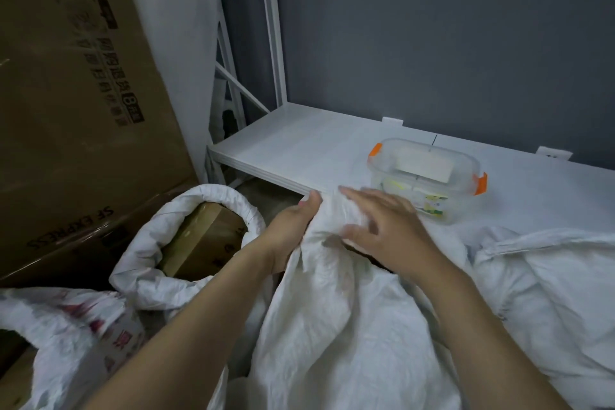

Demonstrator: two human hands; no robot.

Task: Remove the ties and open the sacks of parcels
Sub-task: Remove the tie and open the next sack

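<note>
While the left hand (292, 227) grips the bunched neck of the white sack (332, 326), the right hand (387, 231) rests spread-fingered on it.

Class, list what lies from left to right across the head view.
Brown cardboard box, open white woven sack with rolled rim, left hand gripping bunched white sack neck, right hand, clear plastic tub with orange clips.

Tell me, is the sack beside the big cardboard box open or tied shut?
Open. The sack has its mouth rolled back into a rim, and a brown parcel shows inside.
</note>
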